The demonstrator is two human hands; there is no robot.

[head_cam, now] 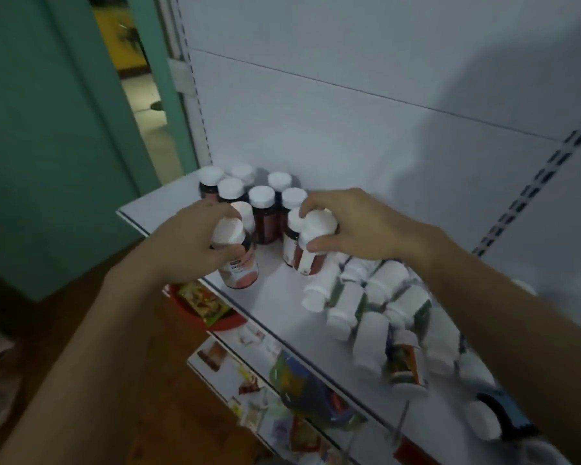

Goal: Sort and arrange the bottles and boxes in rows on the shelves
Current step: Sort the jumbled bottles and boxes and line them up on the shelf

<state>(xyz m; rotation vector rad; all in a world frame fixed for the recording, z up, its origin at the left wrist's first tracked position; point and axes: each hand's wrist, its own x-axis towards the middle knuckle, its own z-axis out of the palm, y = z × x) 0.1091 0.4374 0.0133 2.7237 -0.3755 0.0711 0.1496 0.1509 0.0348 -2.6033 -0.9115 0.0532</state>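
My left hand (185,245) grips a brown bottle with a white cap and pink label (239,263) near the white shelf's front edge (275,297). My right hand (359,226) grips the white cap of another brown bottle (311,250), tilted, just right of it. Behind both hands, several matching brown bottles (262,209) stand upright in rows at the shelf's back left corner. To the right, several white bottles (359,297) lie on their sides in a loose heap.
A colourful printed bottle (404,359) lies among the white ones. Lower shelves hold a red bowl with packets (208,308), boxes and pouches (302,384). A green wall and doorway stand at the left. The white back panel (349,95) rises behind the shelf.
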